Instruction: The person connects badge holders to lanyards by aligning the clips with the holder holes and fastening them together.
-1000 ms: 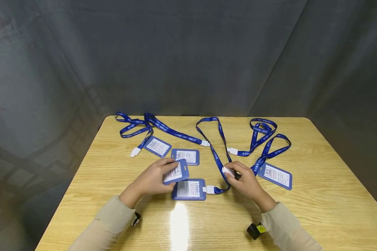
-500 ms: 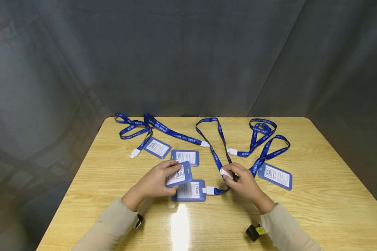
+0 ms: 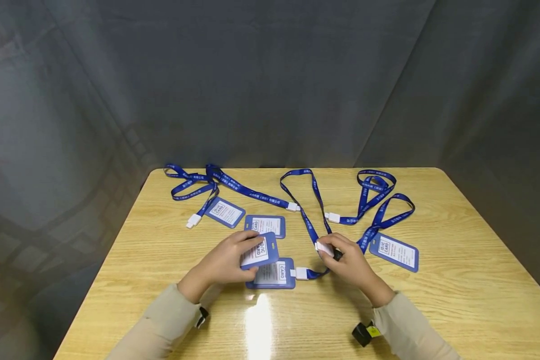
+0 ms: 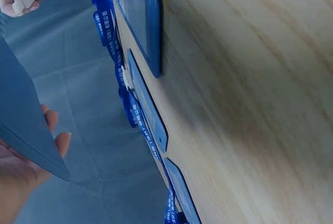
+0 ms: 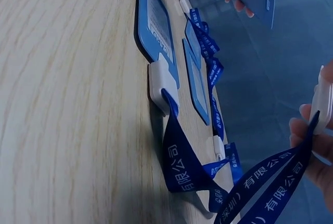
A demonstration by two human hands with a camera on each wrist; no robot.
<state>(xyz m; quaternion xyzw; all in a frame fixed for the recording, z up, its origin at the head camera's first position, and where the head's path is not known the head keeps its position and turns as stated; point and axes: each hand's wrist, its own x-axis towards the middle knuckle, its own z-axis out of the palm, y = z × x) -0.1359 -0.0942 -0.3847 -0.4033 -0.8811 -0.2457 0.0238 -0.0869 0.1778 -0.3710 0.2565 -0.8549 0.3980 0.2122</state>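
My left hand (image 3: 220, 262) grips a blue badge holder (image 3: 257, 251) with a white ID card, raised above the table and slightly tilted. Its slotted end points right. Opposite it, my right hand (image 3: 353, 264) pinches the white clip (image 3: 325, 248) of a blue lanyard; in the right wrist view the ribbon (image 5: 270, 182) hangs from that clip (image 5: 322, 102). A gap separates clip and held holder. Beneath the held holder lies another badge holder (image 3: 270, 280), partly covered, joined to a lanyard by a white clip (image 3: 301, 273).
On the wooden table (image 3: 324, 320) lie more badge holders: one at left (image 3: 225, 212), one behind my left hand (image 3: 273, 226), one at right (image 3: 394, 252). Several blue lanyards (image 3: 252, 193) lie looped along the back. A dark curtain (image 3: 270, 85) hangs behind.
My left hand has moved a little to the right with the badge holder, towards my right hand. The right hand has shifted only slightly left and still pinches the clip.
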